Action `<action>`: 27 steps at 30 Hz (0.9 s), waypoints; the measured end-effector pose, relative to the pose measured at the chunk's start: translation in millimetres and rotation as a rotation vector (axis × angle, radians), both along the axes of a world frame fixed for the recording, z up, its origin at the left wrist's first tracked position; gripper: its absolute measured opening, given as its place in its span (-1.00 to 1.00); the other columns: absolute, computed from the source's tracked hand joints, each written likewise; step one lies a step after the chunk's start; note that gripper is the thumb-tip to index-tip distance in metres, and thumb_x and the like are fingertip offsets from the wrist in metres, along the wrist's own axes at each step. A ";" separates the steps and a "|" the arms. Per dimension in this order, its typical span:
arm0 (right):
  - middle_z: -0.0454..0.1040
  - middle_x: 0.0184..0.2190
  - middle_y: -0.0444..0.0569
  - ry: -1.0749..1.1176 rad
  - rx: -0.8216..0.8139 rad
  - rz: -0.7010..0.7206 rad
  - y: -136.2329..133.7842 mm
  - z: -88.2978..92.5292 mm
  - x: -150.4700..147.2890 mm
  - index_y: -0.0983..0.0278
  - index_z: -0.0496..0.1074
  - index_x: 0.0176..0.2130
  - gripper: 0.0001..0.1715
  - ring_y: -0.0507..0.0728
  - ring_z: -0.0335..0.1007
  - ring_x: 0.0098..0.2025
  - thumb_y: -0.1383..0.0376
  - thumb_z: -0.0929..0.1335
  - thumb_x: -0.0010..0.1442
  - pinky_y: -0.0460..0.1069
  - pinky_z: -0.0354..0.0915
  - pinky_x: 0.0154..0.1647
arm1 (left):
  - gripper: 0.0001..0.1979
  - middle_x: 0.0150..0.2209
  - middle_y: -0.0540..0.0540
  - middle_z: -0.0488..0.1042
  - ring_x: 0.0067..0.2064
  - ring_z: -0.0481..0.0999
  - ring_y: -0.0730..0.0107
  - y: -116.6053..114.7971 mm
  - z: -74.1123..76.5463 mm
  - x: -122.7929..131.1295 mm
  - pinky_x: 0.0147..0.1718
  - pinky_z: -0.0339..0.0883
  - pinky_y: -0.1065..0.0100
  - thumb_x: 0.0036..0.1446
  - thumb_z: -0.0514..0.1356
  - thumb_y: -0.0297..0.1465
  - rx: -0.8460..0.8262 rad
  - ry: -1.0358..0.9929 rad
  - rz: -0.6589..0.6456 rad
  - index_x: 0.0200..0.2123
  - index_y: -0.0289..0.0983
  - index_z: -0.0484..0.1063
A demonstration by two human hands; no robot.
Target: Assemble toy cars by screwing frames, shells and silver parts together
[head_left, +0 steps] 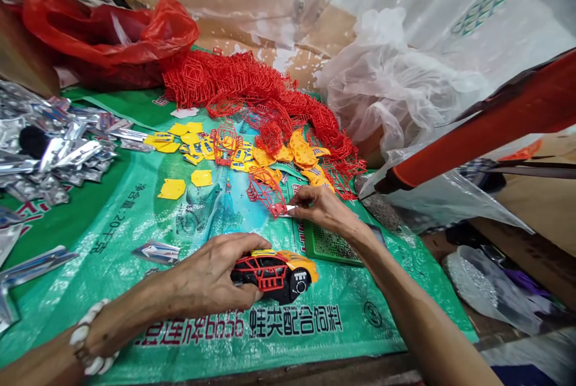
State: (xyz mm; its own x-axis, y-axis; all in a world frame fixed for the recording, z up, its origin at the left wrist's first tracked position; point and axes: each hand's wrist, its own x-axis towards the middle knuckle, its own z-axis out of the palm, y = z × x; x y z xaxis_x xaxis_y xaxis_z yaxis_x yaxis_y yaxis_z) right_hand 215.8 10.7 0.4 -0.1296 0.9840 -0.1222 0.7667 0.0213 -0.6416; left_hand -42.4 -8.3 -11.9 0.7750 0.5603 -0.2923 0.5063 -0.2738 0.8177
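Observation:
My left hand (220, 275) is wrapped round the rear of a toy car (274, 275), holding it just over the green woven sheet. The car has a yellow-orange body, black lower parts and red lattice trim on its side; its front points right. My right hand (326, 209) pinches the near end of a red plastic lattice frame (265, 193). A small white sliver shows at those fingertips, too small to name. Orange car-body pieces (303, 150) and printed yellow pieces (202, 149) lie beyond my hands. Two plain yellow plates (171, 188) rest to their left.
A long heap of red lattice frames (252, 80) runs across the back, beside a red plastic bag (108, 32). Silvery parts (58, 152) pile up at left. A green perforated tray (333, 245) sits beneath my right forearm. A red-orange pole (486, 122) slants in from the right.

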 end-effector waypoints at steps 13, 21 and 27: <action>0.48 -0.50 -0.08 0.373 -0.109 -0.049 -70.6 42.2 -41.2 0.23 0.57 -0.48 -0.73 0.06 0.33 -0.44 0.08 0.50 0.01 -0.03 0.20 -0.44 | -0.60 -0.32 -0.02 0.48 -0.35 0.39 0.37 8.0 5.6 1.5 -0.43 0.17 0.40 -0.03 0.24 -0.32 -0.147 -0.175 -0.017 -0.08 -0.29 0.51; 0.47 -0.50 -0.11 0.263 -0.049 0.064 -72.5 30.1 -53.0 0.24 0.53 -0.49 -0.70 0.03 0.33 -0.44 0.08 0.45 0.10 -0.04 0.21 -0.42 | -0.62 -0.36 0.02 0.45 -0.40 0.34 0.43 7.4 3.7 1.6 -0.47 0.13 0.41 -0.03 0.24 -0.32 -0.131 -0.202 -0.025 -0.09 -0.29 0.51; 0.48 -0.46 -0.08 0.242 0.037 0.074 -79.5 26.1 -53.7 0.24 0.50 -0.48 -0.72 0.07 0.39 -0.37 0.12 0.44 0.14 -0.01 0.24 -0.36 | -0.61 -0.32 0.01 0.49 -0.37 0.38 0.40 8.8 1.5 1.4 -0.44 0.14 0.40 -0.01 0.25 -0.32 -0.042 -0.174 -0.066 -0.07 -0.26 0.50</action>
